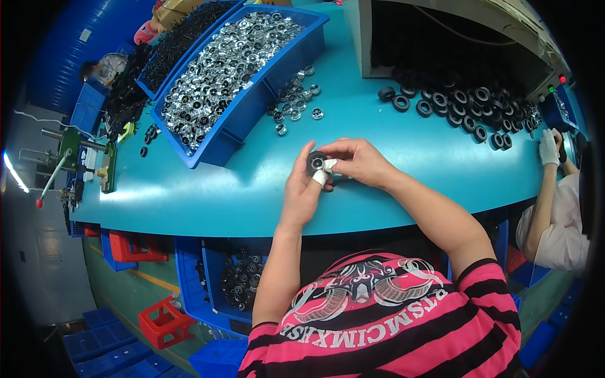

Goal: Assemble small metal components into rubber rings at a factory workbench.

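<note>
A person's two bare hands meet over a teal worktable (378, 205), both clamped on one small wheel (317, 162), a black tyre ring around a lighter hub. The left hand (300, 189) grips it from 8 o'clock and the right hand (365, 165) pinches it from 3 o'clock; white wrapping covers both thumbs.

Taking that wheel as the clock's centre, a blue bin (217, 135) heaped with silver hubs (233, 60) lies at 10 to 11 o'clock, with loose hubs (296, 101) just beside it. Black tyres (466, 107) are piled at 2 o'clock. A co-worker's white-gloved hand (549, 148) is at 3 o'clock, well apart.

The step in hand appears to be pressing hub and tyre together; whether the hub is fully seated, I cannot tell. The next move seems to call for even thumb pressure around the rim.

White lettering crosses the pink-and-black striped shirt (378, 315) at 5 to 6 o'clock; no label on the wheel is readable.
</note>
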